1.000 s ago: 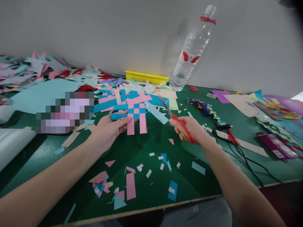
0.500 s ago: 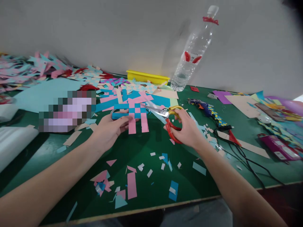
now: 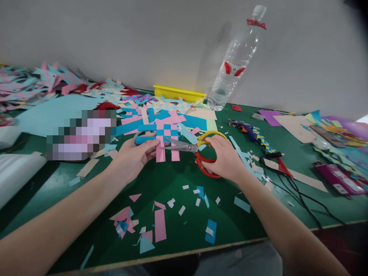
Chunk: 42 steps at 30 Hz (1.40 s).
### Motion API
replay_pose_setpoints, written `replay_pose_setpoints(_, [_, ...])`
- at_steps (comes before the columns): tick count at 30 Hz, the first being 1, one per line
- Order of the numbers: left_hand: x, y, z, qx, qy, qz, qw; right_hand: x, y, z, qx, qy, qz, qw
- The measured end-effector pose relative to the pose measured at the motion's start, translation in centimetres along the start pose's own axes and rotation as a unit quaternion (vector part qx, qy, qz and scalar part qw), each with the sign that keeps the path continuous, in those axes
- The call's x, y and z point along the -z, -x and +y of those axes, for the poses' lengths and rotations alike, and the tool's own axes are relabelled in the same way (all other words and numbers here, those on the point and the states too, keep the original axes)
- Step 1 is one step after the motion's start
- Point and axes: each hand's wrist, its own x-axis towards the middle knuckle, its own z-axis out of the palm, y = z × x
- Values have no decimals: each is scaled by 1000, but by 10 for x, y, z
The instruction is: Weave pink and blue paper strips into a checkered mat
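My left hand point(image 3: 137, 155) pinches the left side of a woven paper piece point(image 3: 167, 133), made of crossed blue and pink strips. Two pink strips hang down from its lower edge. In my right hand point(image 3: 225, 157) is a pair of scissors point(image 3: 188, 147) with one yellow and one red handle loop. The blades are apart and point left, over the hanging pink strips. Whether the paper lies between the blades, I cannot tell. Around my left fingers a grey ring-like shape shows behind the blue strips.
Paper scraps point(image 3: 160, 225) lie on the green table point(image 3: 184, 172) near its front edge. A plastic bottle point(image 3: 234, 61) and a yellow tray point(image 3: 179, 94) stand by the wall. Dark cords point(image 3: 299, 199) and a purple packet point(image 3: 339, 178) lie right. A blurred-out object is at left.
The scissors have moved down and left from the woven piece's right upper side to across the hanging pink strips, and their blades have opened. My left hand has hardly moved.
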Motion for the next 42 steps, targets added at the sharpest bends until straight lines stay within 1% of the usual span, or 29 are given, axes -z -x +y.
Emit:
replay_pose_setpoints(5, [-1, 2, 4, 18, 14, -2, 1000, -1, 0, 3, 8, 3, 12, 1000])
replay_pose_setpoints(9, [1, 2, 3, 31, 24, -18, 999, -2, 1, 4, 18, 6, 28, 999])
replay_pose_setpoints(13, [2, 1, 1, 30, 32, -26, 999, -1, 2, 3, 21, 1, 32, 999])
replay_pose_setpoints(19, [4, 0, -2, 18, 15, -34, 999, -2, 2, 3, 24, 2, 30, 999])
replay_pose_setpoints(24, [2, 0, 0, 16, 8, -12, 1000, -3, 3, 4, 24, -7, 26, 999])
replay_pose_setpoints(29, [4, -1, -4, -5, 6, -29, 1000, -4, 3, 6, 25, 0, 32, 999])
replay_pose_setpoints(34, [8, -4, -6, 0, 15, -28, 999, -2, 3, 5, 18, 8, 26, 999])
replay_pose_setpoints(38, [5, -1, -2, 19, 5, -37, 999, -1, 3, 3, 20, 12, 34, 999])
replay_pose_setpoints(42, [2, 1, -1, 25, 1, -24, 999, -1, 3, 3, 25, 10, 36, 999])
